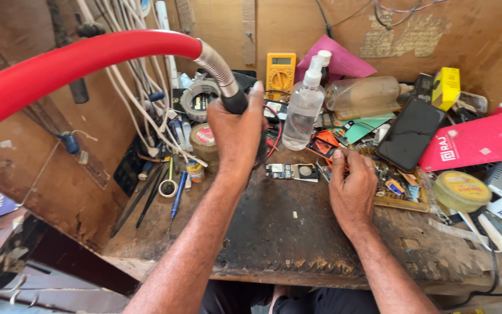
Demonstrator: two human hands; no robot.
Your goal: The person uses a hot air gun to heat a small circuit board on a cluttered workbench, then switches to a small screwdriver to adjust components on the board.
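My left hand [236, 135] is closed around the black handle of a hot-air tool [235, 100], whose metal coil and thick red hose [76, 61] arc up to the left. The nozzle is hidden behind my hand. Just below it a small circuit board [291, 171] lies on the dark bench mat [274, 227]. My right hand [352, 189] rests on the bench to the right of the board, fingers curled among small parts near an orange-and-black item [325, 145]; whether it holds anything is not visible.
A clear spray bottle [304, 104], a yellow multimeter [280, 72], tape rolls [198, 99], a black phone [411, 134], a red box [477, 142] and a round tin [461, 191] crowd the back and right. Tweezers and pens [164, 192] lie at the left. White cables [140, 99] hang down the wooden wall.
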